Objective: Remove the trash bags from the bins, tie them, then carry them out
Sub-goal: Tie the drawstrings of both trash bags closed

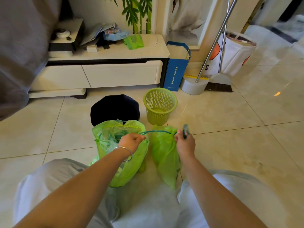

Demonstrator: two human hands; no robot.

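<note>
Two green trash bags are sitting on the tiled floor between the person's knees, both out of their bins. The left hand (133, 140), with a silver bangle (125, 153) on its wrist, is pinching one end of a blue drawstring (155, 132) with curled fingers; the right hand (185, 142) is gripping the other end, a blurred loop of cord sticking up above its fingers. The cord is stretching taut between the two hands — right across the cinched neck of the smaller bag (164, 155), which is lying closed and slumped toward the person. The larger bag (115, 145) is standing just beside it on the left, its mouth gaping open with crumpled plastic showing inside. Behind it a dark round bin (115, 107) is sitting, touching or nearly touching the bag's far edge, and next to that — slightly apart — a green slotted basket (160, 105) is standing upright. Farther back a low white cabinet (105, 71) is carrying clutter, with a blue paper bag (176, 71) and a broom (219, 83) leaning near the wall.
</note>
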